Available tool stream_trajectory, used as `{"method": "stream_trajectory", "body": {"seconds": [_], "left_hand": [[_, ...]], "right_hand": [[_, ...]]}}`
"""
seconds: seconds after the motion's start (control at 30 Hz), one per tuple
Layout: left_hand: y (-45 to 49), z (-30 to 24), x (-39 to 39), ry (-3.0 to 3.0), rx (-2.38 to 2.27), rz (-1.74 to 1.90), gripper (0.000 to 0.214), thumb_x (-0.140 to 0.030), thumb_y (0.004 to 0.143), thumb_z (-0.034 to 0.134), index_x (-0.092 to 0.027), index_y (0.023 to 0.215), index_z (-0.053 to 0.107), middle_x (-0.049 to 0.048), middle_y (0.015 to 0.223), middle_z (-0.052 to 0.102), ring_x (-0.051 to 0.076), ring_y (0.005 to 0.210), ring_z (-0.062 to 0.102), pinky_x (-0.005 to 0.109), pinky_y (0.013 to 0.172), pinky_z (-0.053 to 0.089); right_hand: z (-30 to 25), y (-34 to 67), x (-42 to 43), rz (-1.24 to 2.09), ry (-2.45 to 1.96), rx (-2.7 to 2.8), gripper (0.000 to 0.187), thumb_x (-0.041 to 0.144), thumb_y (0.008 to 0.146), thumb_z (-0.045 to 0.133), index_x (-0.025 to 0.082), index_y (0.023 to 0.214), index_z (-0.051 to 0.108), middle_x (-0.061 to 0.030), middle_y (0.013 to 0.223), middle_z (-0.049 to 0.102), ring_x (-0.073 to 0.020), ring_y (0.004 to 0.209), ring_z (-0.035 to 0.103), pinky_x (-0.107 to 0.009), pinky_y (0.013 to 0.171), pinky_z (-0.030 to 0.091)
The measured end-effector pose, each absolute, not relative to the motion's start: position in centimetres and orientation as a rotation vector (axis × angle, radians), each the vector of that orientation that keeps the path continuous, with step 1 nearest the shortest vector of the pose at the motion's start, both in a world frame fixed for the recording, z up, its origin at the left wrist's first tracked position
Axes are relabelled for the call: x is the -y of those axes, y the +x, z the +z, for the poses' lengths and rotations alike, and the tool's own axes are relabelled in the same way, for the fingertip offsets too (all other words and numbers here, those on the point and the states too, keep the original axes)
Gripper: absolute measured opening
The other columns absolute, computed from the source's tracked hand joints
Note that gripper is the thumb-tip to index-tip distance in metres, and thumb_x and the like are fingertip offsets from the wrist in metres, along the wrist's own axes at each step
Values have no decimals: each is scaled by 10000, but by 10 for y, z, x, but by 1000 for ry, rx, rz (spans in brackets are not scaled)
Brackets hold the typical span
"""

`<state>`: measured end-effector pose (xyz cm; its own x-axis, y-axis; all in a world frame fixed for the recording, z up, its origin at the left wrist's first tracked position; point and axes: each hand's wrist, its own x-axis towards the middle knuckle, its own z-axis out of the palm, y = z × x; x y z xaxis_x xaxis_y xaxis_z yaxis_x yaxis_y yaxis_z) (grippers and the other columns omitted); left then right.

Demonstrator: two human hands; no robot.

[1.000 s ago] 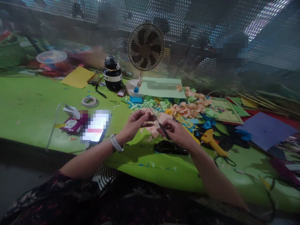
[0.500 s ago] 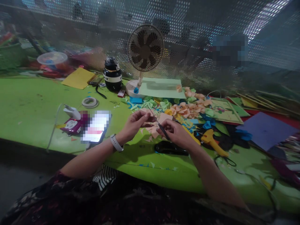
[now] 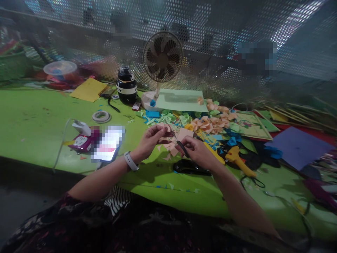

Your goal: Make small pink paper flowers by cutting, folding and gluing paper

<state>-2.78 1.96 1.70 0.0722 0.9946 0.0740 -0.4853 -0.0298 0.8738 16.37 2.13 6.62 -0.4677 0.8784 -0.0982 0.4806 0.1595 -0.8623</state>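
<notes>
My left hand (image 3: 150, 141), with a pale watch strap at the wrist, pinches a small piece of peach paper (image 3: 164, 126) between thumb and fingers. A pair of scissors (image 3: 182, 148) with dark handles is gripped in my right hand (image 3: 197, 150), its thin blades pointing up and left to the paper. Whether the blades are touching it is too small to tell. Under and behind the hands lie a peach paper square (image 3: 186, 133) and cut scraps (image 3: 172, 149). A glossy black object (image 3: 191, 167) rests on the table just below my right hand.
Behind the hands are curled peach paper pieces (image 3: 210, 123), green pieces (image 3: 168, 116) and a fan (image 3: 162, 58). A bottle (image 3: 126, 88), tape roll (image 3: 101, 116) and phone (image 3: 108, 144) stand or lie left. On the right are a yellow glue gun (image 3: 240, 161) and purple paper (image 3: 300, 146).
Both hands stay almost in place. The scissors' blades have shifted slightly to the left against the paper, and the background sits a little lower in view.
</notes>
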Motion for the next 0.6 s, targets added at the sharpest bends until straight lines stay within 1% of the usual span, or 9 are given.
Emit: {"method": "stream_trajectory", "body": {"seconds": [0.17, 0.37, 0.5, 0.6], "left_hand": [[-29, 17, -20, 902, -748, 1423, 346, -466, 757, 789, -159, 835, 649, 35, 867, 727, 146, 812, 709, 287, 754, 600], [-30, 20, -19, 926, -769, 1384, 385, -478, 716, 814, -152, 810, 632, 30, 853, 718, 155, 812, 715, 249, 666, 596], [-29, 18, -20, 937, -761, 1364, 350, -452, 750, 795, -156, 825, 624, 32, 852, 715, 169, 827, 719, 258, 662, 593], [-29, 17, -20, 921, -762, 1364, 317, -427, 772, 783, -158, 836, 628, 36, 849, 718, 170, 822, 720, 265, 668, 596]], "right_hand": [[66, 164, -21, 1247, -1304, 1993, 487, 641, 689, 733, 212, 690, 502, 27, 627, 539, -115, 565, 451, -258, 539, 349], [62, 165, -25, 1255, -1351, 1958, 499, 633, 643, 771, 200, 727, 538, 28, 630, 552, -119, 581, 486, -250, 533, 354], [60, 166, -26, 1245, -1312, 1978, 500, 644, 657, 757, 201, 734, 536, 28, 648, 548, -117, 591, 481, -248, 540, 362], [61, 165, -25, 1235, -1303, 1989, 514, 675, 677, 720, 204, 725, 522, 29, 643, 535, -114, 581, 462, -248, 530, 347]]}}
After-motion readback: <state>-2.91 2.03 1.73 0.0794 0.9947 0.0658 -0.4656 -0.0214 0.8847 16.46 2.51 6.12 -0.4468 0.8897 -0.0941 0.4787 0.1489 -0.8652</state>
